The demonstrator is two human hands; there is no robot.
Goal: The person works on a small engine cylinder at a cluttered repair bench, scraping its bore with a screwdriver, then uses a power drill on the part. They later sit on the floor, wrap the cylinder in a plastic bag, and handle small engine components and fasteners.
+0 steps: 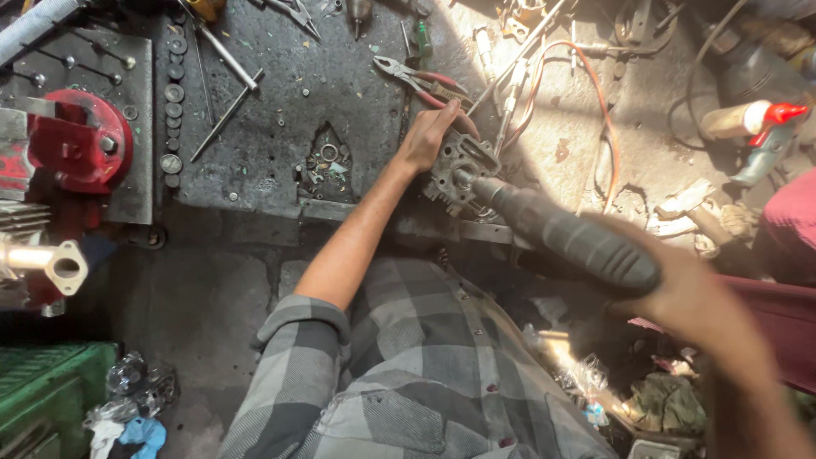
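Head view, looking straight down over a cluttered, grimy workbench. At the far left, a red round machine part (81,140) sits on a grey metal plate (127,183), with a pale flanged pipe end (64,265) below it and the corner of a green crate (42,395) at the bottom edge. A column of small round washers (173,110) runs down the dark bench top, next to a T-handle wrench (228,115) lying at a slant. A little pile of rings and small bits (327,161) rests in a notch in the bench edge.

In the centre, a grey checked sleeve (297,365) leads up a bare forearm to the left hand (429,136). Its fingers are curled over the top edge of a grey cast metal housing (459,174), gripping it against the bench. Just above the hand lie red-handled pliers (421,81).

A screwdriver (552,229) with a thick black ribbed handle reaches in from the right, its tip pressed into the middle of the housing. The right hand (688,297), blurred, is clenched around the handle's end.

Further right, an orange wire (595,93) loops across the sunlit bench, and a spray bottle with a red trigger (756,123) lies near the edge. A maroon cloth (790,229) fills the right border.
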